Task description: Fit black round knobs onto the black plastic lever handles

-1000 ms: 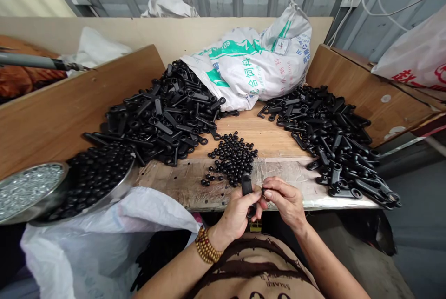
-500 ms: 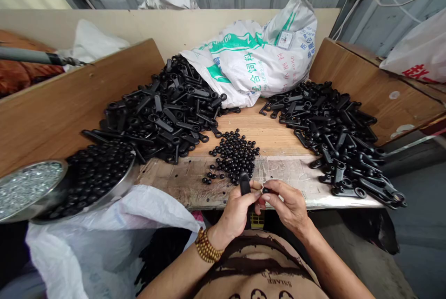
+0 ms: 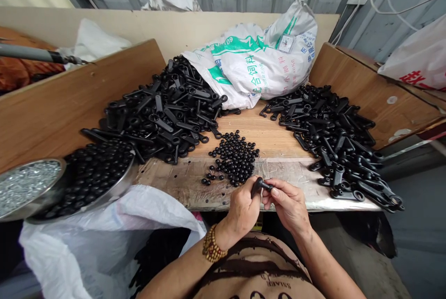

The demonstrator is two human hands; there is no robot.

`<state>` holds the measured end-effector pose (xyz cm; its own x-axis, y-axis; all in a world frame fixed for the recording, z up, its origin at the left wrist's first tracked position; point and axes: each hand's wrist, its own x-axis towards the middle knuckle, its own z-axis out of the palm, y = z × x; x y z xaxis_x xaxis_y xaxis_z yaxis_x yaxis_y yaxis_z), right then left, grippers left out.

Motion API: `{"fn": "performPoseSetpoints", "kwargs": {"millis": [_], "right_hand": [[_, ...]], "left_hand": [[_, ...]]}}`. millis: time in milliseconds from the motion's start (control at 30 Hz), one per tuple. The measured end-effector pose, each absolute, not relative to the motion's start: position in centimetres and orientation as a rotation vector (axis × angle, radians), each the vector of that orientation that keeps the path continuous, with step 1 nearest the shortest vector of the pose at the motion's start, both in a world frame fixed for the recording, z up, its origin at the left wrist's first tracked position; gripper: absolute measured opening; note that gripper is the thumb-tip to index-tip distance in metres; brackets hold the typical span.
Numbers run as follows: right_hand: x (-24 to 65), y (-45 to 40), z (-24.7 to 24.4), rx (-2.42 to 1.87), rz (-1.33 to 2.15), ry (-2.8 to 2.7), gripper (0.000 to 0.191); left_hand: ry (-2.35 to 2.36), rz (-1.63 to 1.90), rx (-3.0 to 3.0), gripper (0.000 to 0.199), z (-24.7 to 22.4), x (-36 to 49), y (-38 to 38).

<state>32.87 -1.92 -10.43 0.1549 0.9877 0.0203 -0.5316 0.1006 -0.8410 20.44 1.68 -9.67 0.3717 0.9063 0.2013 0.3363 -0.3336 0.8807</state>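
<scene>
My left hand (image 3: 242, 208) is closed around a black plastic crank handle (image 3: 258, 186), its rounded end poking up above the fingers. At the handle's right side my right hand (image 3: 288, 202) pinches a small black knob (image 3: 269, 188), which touches the handle; whether it is seated on it I cannot tell. Just beyond my hands lies a loose heap of small black knobs (image 3: 237, 157) on the bench. The lower part of the handle is hidden in my left palm.
Black crank handles (image 3: 163, 108) are piled at left, with another handle pile (image 3: 334, 136) at right. A bowl of black knobs (image 3: 130, 180) and a bowl of metal pins (image 3: 62, 180) stand at left. A white sack (image 3: 258, 62) lies behind; an open bag (image 3: 114, 215) hangs below.
My left hand has turned the crank handle from upright to tilted, so its end now points toward the right hand. The right hand has brought the knob against it.
</scene>
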Motion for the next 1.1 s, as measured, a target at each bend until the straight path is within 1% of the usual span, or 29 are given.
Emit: {"fn": "performPoseSetpoints", "kwargs": {"millis": [300,467,667,800,1100], "right_hand": [[32.7,-2.2,-11.2,-0.877,1.192,-0.718,0.015],[32.5,-2.6,-11.7,-0.934,1.084,-0.769,0.017],[32.8,-2.9,-11.3,-0.891,1.149,-0.711,0.015],[32.8,-3.1,-10.8,-0.884,1.184,-0.651,0.015],[32.2,-3.6,-9.9,-0.916,1.172,-0.483,0.019]], "left_hand": [[1.189,0.974,2.117,0.023,-10.7,20.4,1.9],[1.194,1.019,2.226,0.02,-10.9,20.4,1.8],[1.171,0.942,2.268,0.019,-10.8,20.3,1.5],[1.161,0.952,2.302,0.02,-10.9,20.5,1.2],[1.233,1.143,2.486,0.019,-11.2,21.3,1.2]]}}
